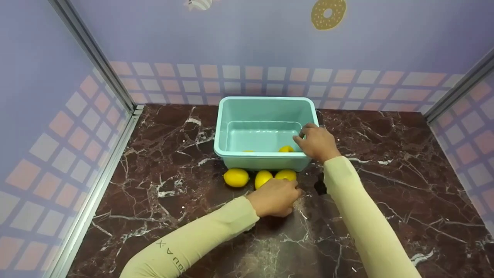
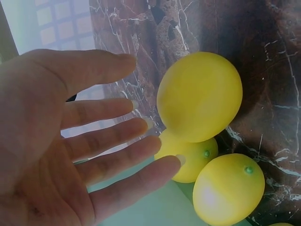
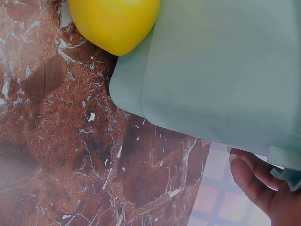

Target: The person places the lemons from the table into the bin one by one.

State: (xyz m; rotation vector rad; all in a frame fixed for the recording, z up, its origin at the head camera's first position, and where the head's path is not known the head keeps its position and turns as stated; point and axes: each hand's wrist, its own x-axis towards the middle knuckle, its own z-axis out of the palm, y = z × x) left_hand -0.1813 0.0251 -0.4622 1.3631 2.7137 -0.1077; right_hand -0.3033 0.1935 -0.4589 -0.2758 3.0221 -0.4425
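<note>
A pale turquoise plastic bin (image 1: 266, 154) stands near the back wall with yellow lemons (image 1: 286, 149) partly visible inside. Its right rim is held by my right hand (image 1: 317, 143), whose fingers (image 3: 251, 176) show beside the outer wall in the right wrist view. Against the bin's front, on the tabletop, lie more lemons (image 1: 236, 178). Over the right end of that row reaches my left hand (image 1: 276, 197). The left wrist view has this hand (image 2: 61, 136) with straight, spread fingers, facing a large-looking lemon (image 2: 200, 96) and apart from it; two others lie behind.
A dark red marbled tabletop (image 1: 173, 154) spreads around the bin. Purple panels with checkered bands (image 1: 270, 46) close off the back and both sides. A metal edge (image 1: 96, 204) runs along the left. In the right wrist view, one lemon (image 3: 115, 23) sits by the bin.
</note>
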